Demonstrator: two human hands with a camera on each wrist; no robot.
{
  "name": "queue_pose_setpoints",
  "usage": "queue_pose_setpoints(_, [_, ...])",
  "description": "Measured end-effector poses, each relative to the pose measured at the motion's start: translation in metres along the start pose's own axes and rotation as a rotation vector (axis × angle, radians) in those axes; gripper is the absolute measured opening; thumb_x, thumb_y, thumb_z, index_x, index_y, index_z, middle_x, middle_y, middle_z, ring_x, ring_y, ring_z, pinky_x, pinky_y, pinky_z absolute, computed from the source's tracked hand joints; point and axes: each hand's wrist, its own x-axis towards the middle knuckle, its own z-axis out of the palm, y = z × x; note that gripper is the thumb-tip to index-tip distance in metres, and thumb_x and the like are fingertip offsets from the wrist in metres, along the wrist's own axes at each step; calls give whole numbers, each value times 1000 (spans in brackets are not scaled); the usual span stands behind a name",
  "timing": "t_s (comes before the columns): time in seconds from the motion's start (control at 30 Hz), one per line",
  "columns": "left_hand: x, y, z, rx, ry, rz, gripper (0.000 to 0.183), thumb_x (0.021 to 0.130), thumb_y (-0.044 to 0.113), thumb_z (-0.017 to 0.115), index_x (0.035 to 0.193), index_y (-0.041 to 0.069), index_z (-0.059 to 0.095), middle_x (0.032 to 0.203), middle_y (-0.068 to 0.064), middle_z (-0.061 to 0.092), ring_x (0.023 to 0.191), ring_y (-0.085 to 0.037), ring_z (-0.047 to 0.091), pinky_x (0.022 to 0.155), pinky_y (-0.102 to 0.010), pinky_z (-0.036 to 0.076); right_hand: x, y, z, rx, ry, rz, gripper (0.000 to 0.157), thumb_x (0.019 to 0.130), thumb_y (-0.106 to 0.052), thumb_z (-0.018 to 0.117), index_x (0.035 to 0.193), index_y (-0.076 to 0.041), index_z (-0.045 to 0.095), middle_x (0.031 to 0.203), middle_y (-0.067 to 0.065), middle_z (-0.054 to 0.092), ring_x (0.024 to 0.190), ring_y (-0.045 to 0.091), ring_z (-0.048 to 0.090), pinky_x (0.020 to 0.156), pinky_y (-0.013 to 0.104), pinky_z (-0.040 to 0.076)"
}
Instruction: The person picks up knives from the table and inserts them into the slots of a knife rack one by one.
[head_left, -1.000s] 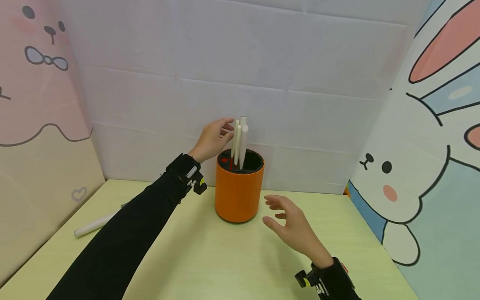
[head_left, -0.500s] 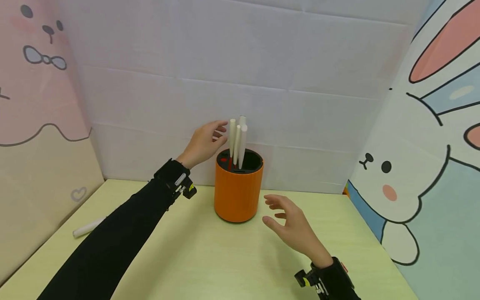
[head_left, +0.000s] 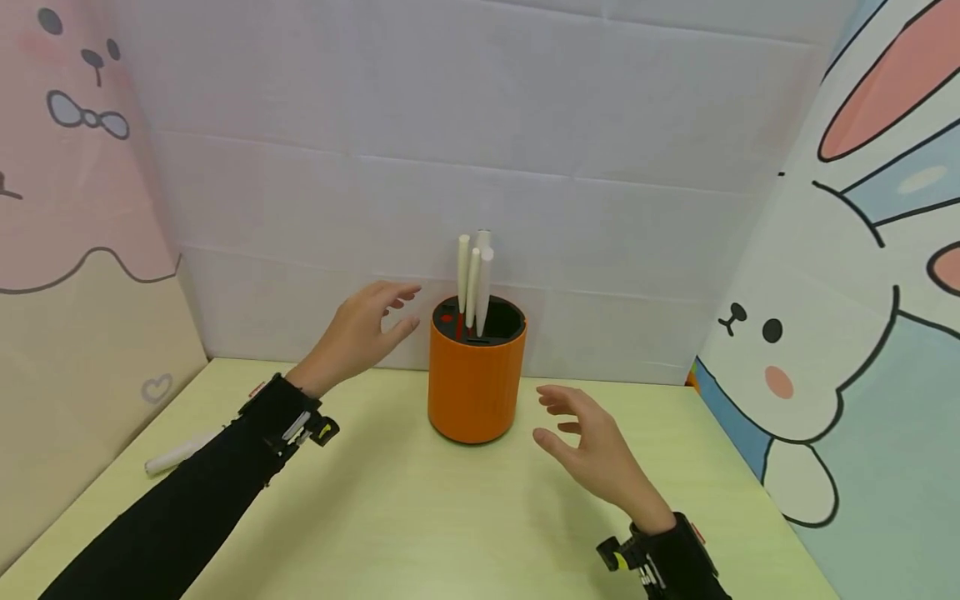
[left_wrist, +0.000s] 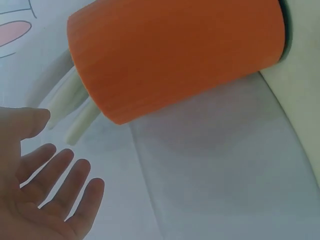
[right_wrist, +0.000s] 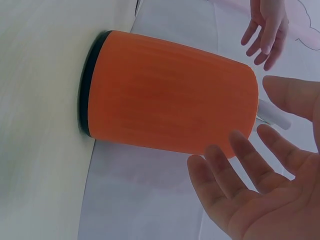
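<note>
An orange cylindrical knife holder (head_left: 474, 392) with a black slotted top stands upright near the back wall. Several white knife handles (head_left: 484, 287) stick up from its left half, with a bit of red below them. My left hand (head_left: 356, 337) hovers to the left of the holder, fingers spread and holding nothing. In the left wrist view, its fingertips are apart from the white handles (left_wrist: 72, 97). To the holder's front right, my right hand (head_left: 596, 450) hangs above the table with relaxed fingers and holds nothing. The right wrist view shows the holder's orange side (right_wrist: 170, 95) beyond those fingers.
On the left of the pale table (head_left: 427, 517) lies a white handle-like piece (head_left: 176, 454), partly hidden by my left sleeve (head_left: 165, 500). A pale wall sheet (head_left: 600, 250) rises behind. Side sheets carry cartoon animals, including a rabbit (head_left: 810, 333) on the right.
My left hand has drawn away from the white handles, moving left and down toward me. The leftmost handle, tilted earlier, now stands straighter. My right hand has barely moved.
</note>
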Motion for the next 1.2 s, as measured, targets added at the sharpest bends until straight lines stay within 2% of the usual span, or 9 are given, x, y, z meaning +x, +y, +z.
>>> queue_pose_setpoints(0.13, [-26,3,1,45,3,10,47,90,28,68,133,15,54,124,0,56,103,-17,53,83,-40,49,-3,3,-2,-25,7,-13,51,88,-20,72,133,-19,49,125,0,55,109,20,54,83,44,53])
queue_pose_setpoints(0.3, [-56,2,12,87,-18,16,48,88,30,71,131,17,55,121,0,56,108,-18,52,86,-41,50,-8,10,-3,-76,17,-20,51,87,-21,72,133,-22,49,125,-3,54,110,19,54,83,40,54])
queue_pose_setpoints(0.47, [-82,-4,25,122,-31,19,47,87,36,71,130,21,56,121,4,56,110,-18,52,85,-41,50,-14,20,-1,-126,9,-26,52,86,-18,74,133,-17,50,125,0,55,110,19,52,83,43,53])
queue_pose_setpoints(0.6, [-99,-7,33,147,-25,29,46,86,37,71,127,20,58,122,4,56,111,-19,51,86,-42,49,-18,28,0,-186,6,-29,54,85,-16,75,133,-17,50,125,0,54,111,17,51,84,45,51])
queue_pose_setpoints(0.8, [-118,-8,43,140,-27,33,47,84,35,73,124,15,60,124,1,56,112,-20,51,90,-42,47,-23,38,1,-253,7,-54,54,85,-17,74,133,-13,50,126,3,54,114,19,50,92,46,46])
queue_pose_setpoints(0.93, [-128,-9,49,139,-36,16,47,84,36,73,124,16,60,126,0,55,113,-19,50,90,-42,47,-27,42,3,-289,-3,-36,53,86,-20,73,134,-14,50,128,2,53,117,19,48,95,45,45])
queue_pose_setpoints(1.2, [-137,-11,58,132,-82,-33,47,86,40,70,126,17,59,129,1,54,115,-19,48,92,-43,45,-30,45,6,-332,-15,-7,55,86,-27,72,135,-14,50,131,0,50,120,19,45,97,44,43])
